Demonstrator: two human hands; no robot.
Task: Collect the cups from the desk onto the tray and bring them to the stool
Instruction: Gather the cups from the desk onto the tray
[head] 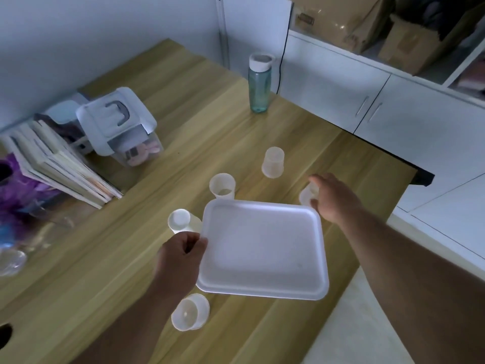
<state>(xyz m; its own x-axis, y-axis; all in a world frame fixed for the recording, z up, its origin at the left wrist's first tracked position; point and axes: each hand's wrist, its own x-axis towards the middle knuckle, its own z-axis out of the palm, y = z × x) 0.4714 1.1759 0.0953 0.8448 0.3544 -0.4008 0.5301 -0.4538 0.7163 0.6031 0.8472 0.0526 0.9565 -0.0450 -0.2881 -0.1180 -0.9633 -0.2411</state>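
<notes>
Your left hand (181,256) pinches the empty white tray's (262,248) near-left rim to steady it, while your right hand (332,198) closes around a translucent cup (308,195) just beyond the tray's far-right corner.

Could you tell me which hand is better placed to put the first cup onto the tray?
The right hand: it is already closing on a cup just off the tray's far right corner. The left hand is occupied, its grip pinching the tray's left rim.
</notes>
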